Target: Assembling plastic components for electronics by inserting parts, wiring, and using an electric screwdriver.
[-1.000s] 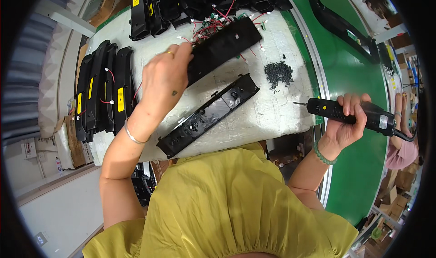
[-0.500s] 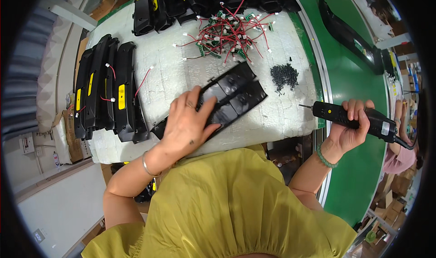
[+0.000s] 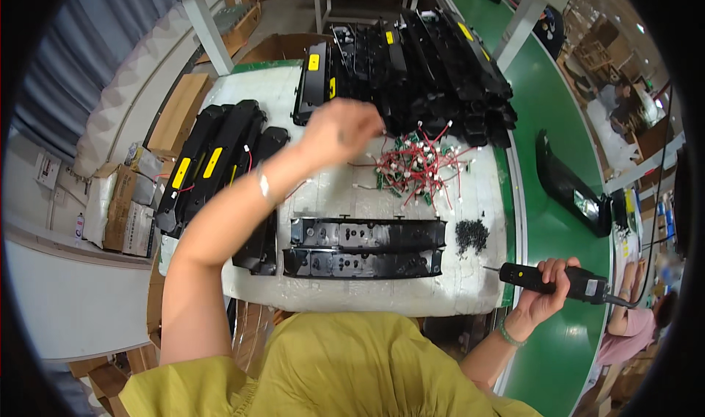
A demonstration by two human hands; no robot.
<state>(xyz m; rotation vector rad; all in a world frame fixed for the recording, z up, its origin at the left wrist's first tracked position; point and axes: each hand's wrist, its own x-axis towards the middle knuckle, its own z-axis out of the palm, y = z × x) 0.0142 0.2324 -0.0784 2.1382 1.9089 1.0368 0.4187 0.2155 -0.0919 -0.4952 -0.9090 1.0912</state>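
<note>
Red-wired boards (image 3: 420, 166) touching left hand (image 3: 339, 130), grip unclear; right hand (image 3: 552, 288) grasping screwdriver (image 3: 551, 279).

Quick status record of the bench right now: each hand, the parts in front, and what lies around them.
left hand: raised over the pile of small green boards with red wires, reaching into it; whether it grips one cannot be told
right hand: closed around a black electric screwdriver, tip pointing left, held off the right edge of the white mat
front of mat: two long black housings lying side by side, lengthwise
right of housings: small heap of dark screws
left side: stack of black housings with yellow labels
far side: larger pile of black housings
</note>
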